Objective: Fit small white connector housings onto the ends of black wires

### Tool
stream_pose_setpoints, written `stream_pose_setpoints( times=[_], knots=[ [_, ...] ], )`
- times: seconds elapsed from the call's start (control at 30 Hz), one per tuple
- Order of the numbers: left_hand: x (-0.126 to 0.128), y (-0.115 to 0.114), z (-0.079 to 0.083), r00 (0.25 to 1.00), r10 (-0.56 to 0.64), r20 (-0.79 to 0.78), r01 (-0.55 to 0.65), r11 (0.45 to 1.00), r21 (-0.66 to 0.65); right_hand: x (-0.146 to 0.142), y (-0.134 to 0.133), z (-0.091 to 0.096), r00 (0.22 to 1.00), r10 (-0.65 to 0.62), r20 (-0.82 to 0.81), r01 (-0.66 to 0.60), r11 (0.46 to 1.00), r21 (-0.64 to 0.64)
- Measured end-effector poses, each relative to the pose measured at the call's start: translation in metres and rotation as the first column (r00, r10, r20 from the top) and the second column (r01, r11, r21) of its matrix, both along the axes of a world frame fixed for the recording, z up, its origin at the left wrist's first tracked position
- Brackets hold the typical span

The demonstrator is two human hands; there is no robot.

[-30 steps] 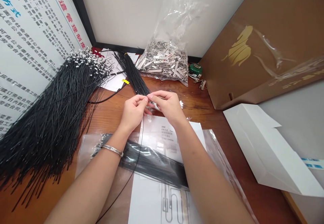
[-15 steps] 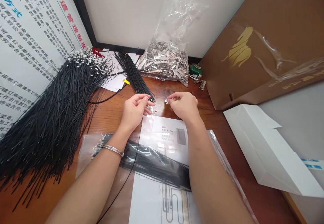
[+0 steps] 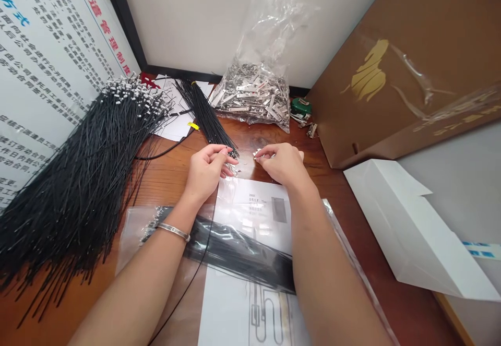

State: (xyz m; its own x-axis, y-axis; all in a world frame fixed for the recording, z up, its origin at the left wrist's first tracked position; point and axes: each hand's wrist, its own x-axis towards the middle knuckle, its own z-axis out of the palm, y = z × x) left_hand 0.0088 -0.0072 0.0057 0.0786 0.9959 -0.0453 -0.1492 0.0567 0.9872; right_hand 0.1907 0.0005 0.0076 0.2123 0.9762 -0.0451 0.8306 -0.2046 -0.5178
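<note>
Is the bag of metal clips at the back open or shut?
Open: the bag has its crumpled top gaping upward, unsealed, with the clips heaped inside.

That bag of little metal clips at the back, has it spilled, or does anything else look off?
A little. The clear bag of metal clips lies slumped open, and a few loose clips sit on the wooden table beside it, near a green object.

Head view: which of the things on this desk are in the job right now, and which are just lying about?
In hand:
left hand pinching a single black wire
right hand pinching a small metal clip
bag of metal clips
wire pile with white tips

Lying about:
cardboard box
white paper bag
green object
printed sheet
</note>
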Motion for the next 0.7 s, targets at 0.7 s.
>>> stream_pose_setpoints(
  times=[0.7],
  knots=[
    [-0.001, 0.004, -0.004, 0.997, 0.010, 0.072, -0.008, 0.999, -0.036, -0.045, 0.002, 0.000, 0.591, 0.344, -0.730, -0.125, 0.933, 0.338]
  ],
)
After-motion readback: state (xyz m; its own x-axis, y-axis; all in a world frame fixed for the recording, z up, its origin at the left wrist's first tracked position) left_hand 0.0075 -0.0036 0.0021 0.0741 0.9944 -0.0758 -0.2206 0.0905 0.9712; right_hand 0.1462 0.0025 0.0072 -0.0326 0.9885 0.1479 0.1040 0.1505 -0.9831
